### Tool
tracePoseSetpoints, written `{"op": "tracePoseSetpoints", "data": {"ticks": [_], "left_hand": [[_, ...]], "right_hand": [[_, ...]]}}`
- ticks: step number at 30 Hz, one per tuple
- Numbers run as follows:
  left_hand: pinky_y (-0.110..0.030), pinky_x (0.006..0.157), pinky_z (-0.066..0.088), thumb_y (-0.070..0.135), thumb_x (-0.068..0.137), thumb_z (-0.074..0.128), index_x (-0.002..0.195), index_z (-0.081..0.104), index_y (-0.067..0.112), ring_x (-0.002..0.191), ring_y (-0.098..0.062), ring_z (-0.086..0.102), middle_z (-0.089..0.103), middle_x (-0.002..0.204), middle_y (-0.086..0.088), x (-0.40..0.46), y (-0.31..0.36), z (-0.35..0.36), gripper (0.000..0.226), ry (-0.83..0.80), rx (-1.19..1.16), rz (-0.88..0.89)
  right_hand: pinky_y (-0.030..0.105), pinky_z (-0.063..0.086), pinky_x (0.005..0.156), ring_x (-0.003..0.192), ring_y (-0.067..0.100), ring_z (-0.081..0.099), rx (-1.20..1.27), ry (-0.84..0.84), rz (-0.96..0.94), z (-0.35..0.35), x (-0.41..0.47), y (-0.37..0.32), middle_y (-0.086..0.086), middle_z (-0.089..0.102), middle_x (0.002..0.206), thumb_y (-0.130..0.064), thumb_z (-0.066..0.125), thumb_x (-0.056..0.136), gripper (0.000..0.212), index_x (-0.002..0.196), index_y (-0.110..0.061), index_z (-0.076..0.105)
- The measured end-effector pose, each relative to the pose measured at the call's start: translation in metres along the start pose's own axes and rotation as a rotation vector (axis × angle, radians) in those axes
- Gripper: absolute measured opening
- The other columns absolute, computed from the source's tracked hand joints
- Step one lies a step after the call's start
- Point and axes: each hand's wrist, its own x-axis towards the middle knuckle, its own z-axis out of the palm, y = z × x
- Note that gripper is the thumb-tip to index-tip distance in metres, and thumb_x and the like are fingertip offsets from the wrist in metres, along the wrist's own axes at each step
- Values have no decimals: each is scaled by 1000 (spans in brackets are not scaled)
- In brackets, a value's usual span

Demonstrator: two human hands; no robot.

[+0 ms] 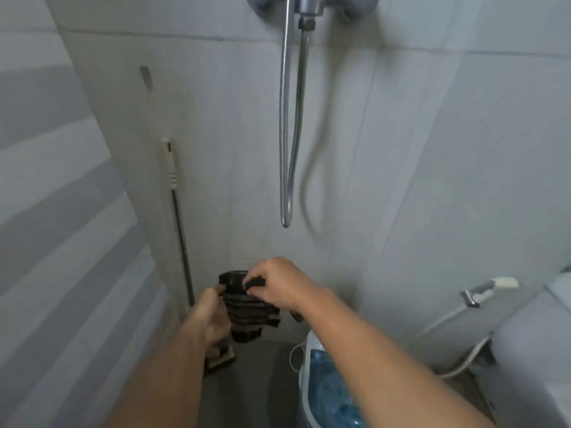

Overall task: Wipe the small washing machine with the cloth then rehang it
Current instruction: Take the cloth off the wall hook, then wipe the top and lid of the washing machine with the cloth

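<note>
A dark striped cloth [247, 313] hangs bunched between both hands in front of the tiled wall. My left hand [210, 316] grips its left edge from below. My right hand [278, 282] pinches its top right corner with the fingertips. The small washing machine [327, 390], white with a translucent blue lid, stands on the floor at the bottom, partly hidden under my right forearm. A small wall hook [145, 76] sits high on the left of the wall.
A chrome shower hose [289, 134] loops down from the mixer at the top centre. A long-handled mop [179, 223] leans in the left corner. A bidet sprayer [488, 290] hangs at the right beside a white toilet [543, 350].
</note>
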Motion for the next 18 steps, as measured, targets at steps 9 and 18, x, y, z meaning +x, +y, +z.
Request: {"op": "tracePoseSetpoints", "data": {"ticks": [9,18], "left_hand": [[-47,94,45,31,98,30,107,67,6,108,-36,60,69,113,-22,-69,-79,25,46,-182,129,127],[-44,89,51,32,99,39,114,64,-3,95,-35,69,70,113,-24,-137,-118,54,46,-357,320,86]], "right_hand": [[40,49,101,115,17,57,79,411,81,43,-160,29,-6,62,123,-46,57,95,40,131,-31,62],[40,52,106,107,22,71,625,309,324,33,-252,43,10,75,114,-23,83,83,39,120,-14,73]]}}
